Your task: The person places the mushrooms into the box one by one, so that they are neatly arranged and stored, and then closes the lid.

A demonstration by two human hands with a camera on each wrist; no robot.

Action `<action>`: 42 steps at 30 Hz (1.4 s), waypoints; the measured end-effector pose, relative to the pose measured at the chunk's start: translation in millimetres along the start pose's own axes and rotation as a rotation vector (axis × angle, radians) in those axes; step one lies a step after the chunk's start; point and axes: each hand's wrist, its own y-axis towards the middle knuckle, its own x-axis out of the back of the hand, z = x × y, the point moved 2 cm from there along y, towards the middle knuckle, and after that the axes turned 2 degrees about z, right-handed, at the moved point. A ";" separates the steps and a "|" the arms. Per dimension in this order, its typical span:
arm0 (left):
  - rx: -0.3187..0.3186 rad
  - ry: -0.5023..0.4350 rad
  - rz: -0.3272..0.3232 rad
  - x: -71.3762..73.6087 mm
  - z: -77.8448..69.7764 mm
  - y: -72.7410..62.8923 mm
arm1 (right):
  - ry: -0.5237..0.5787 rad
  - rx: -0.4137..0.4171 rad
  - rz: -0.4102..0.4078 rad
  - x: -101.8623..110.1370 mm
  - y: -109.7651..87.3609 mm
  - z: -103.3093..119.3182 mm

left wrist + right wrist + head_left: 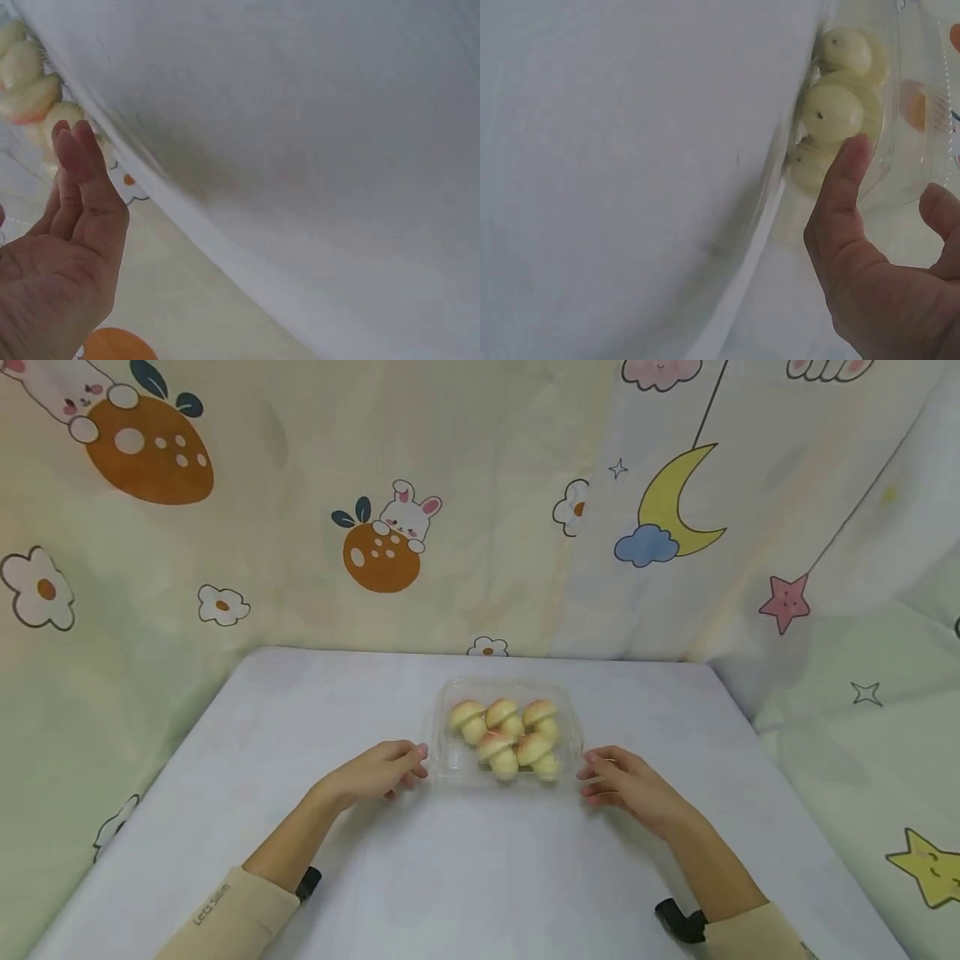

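Observation:
A clear plastic clamshell box (459,762) sits on the white table, with several mushroom-shaped buns (502,743), yellow with orange-tinged caps, inside it. Just off the box's left side is my left hand (384,768), its fingers loosely bent and holding nothing. On the opposite side, my right hand (630,787) has its fingertips at or very near the box's right edge; contact cannot be told. In the right wrist view, thumb and forefinger stand apart beside the transparent wall. The left wrist view shows the left fingers near the buns (21,67), which are partly cut off.
The white-covered table (495,877) stretches around the box on all sides. Behind and beside it hangs a cloth (480,510) printed with rabbits, flowers, a moon and stars. Black straps show at both sleeve cuffs.

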 end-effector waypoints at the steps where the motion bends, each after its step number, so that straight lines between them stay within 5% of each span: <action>1: 0.002 -0.013 -0.003 2.0 0.9 0.3 | -0.004 0.005 -0.001 1.5 -0.2 1.7; 7: 0.003 -0.055 0.025 6.9 -3.1 7.2 | -0.021 0.021 0.031 4.7 1.4 1.9; 20: 0.007 0.007 0.072 -6.5 -1.6 13.3 | -0.029 0.007 0.068 -10.9 8.8 -2.4; 32: 0.111 -0.185 0.007 -14.6 2.6 21.6 | 0.144 -0.028 -0.011 -14.5 13.6 -10.4; 42: 0.105 -0.241 0.028 -20.1 4.8 28.2 | 0.208 -0.039 -0.053 -15.4 14.0 -17.5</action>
